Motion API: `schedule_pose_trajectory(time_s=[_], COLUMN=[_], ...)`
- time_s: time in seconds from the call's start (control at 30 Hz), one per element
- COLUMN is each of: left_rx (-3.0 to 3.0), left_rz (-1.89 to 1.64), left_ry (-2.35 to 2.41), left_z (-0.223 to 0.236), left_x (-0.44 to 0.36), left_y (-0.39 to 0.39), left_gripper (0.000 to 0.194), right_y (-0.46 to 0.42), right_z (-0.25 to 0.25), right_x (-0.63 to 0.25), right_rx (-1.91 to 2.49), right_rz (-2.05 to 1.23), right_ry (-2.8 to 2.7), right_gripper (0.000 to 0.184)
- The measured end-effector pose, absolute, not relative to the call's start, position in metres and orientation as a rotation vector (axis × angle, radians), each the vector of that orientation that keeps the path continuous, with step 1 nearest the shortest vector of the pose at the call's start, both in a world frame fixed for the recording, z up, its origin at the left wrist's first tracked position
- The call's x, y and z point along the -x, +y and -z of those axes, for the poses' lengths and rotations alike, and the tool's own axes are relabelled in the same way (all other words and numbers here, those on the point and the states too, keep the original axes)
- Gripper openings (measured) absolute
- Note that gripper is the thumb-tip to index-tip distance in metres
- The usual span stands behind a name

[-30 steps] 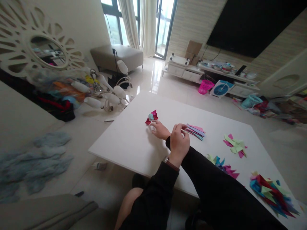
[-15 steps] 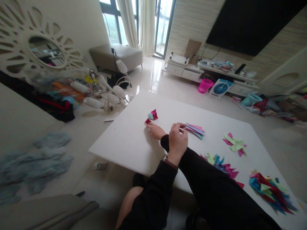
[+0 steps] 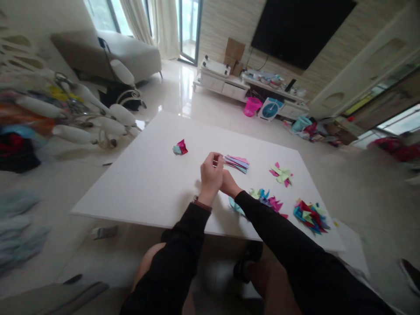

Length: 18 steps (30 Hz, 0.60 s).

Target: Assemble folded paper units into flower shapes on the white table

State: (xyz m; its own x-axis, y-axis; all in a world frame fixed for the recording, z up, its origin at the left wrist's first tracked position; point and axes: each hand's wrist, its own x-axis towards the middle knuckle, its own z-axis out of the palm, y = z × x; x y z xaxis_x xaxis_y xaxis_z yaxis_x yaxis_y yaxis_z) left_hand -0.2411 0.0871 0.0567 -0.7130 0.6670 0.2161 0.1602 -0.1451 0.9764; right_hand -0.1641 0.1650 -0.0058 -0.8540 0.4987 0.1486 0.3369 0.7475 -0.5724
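Note:
My left hand (image 3: 211, 174) is curled in a pinch at the near end of a fanned stack of coloured paper sheets (image 3: 236, 162) on the white table (image 3: 147, 183). My right hand (image 3: 230, 185) rests on the table right behind it, touching it, with its fingers hidden by the left hand. A small folded pink and light-blue paper piece (image 3: 180, 148) lies alone farther left. A light-blue scrap (image 3: 234, 204) shows beside my right wrist.
Three loose piles of paper scraps lie to the right: green and pink (image 3: 281, 174), mixed (image 3: 266, 199), and red and blue (image 3: 310, 216). On the floor are a white chandelier (image 3: 98, 124) at left, a pink basket (image 3: 252, 106) and a fan (image 3: 271, 108) beyond.
My right hand has drawn back from the folded pink piece to behind my left hand, uncrossing the arms. The camera has swung to the right and pulled back.

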Motion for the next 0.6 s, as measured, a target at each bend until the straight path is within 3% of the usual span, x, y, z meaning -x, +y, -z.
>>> schedule_pose_trajectory(time_s=[0.07, 0.3, 0.6], left_rx=[-0.925, -1.118, -1.058], left_rz=[-1.932, -1.88, -1.724], left_ry=[1.686, 1.763, 1.721], left_z=[-0.056, -0.047, -0.037], left_x=[0.238, 0.216, 0.197], left_y=[0.084, 0.081, 0.092], left_gripper=[0.024, 0.034, 0.02], right_y=[0.163, 0.164, 0.247], right_z=[-0.002, -0.023, -0.024], right_x=[0.114, -0.078, -0.293], right_rx=[0.735, 1.098, 1.766], right_rz=[-0.798, -0.582, -0.177], right_ry=[-2.525, -2.196, -1.877], right_gripper=[0.022, 0.016, 0.025])
